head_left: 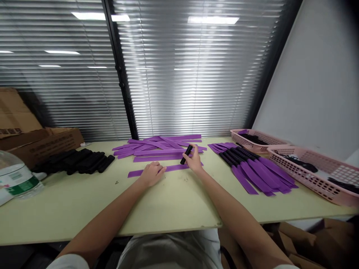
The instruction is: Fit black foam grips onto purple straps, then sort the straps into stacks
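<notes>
A single purple strip (136, 173) lies flat across the pale table in front of me. My left hand (153, 174) rests on it palm down, fingers stretched out and holding nothing. Above the strip's right part, my right hand (194, 158) grips a short black cylinder (186, 154), tilted with its upper end to the right. What kind of thing the cylinder is I cannot make out. Just behind lies a loose pile of purple strips (165, 144). To the right is a row of purple strips with black wrapped middles (252, 168).
Black padded pieces (81, 160) are heaped at the left beside a cardboard box (56, 144) and a clear bottle (19, 175). Two pink baskets (316, 175) with black cords stand at the right. The table's front edge (174, 230) is close to my body; blinds rise behind.
</notes>
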Tool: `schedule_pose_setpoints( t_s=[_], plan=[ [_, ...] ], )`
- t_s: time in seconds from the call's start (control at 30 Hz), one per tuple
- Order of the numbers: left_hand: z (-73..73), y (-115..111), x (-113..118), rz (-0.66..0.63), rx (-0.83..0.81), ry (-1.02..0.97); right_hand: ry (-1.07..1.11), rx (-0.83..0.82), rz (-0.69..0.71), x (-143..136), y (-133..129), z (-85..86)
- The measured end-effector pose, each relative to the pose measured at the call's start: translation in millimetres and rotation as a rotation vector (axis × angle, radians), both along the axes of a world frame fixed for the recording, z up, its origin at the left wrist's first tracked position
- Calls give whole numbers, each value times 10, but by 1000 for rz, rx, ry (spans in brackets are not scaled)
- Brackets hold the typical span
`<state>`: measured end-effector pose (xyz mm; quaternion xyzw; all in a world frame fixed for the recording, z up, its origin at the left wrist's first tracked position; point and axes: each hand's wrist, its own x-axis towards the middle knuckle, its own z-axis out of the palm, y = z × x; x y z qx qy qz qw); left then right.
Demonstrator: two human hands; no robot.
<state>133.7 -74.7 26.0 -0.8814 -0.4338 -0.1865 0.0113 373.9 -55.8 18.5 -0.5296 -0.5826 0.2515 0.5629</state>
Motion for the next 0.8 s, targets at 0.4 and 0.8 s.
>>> schedule_pose_setpoints(
  t_s=[0.4, 0.8],
  plan=[
    [8, 1, -16, 51, 6, -10, -288, -41, -80, 78, -43, 71],
    [30, -31, 1, 53, 2, -20, -477, -93, -205, 169, -14, 46]
  ],
)
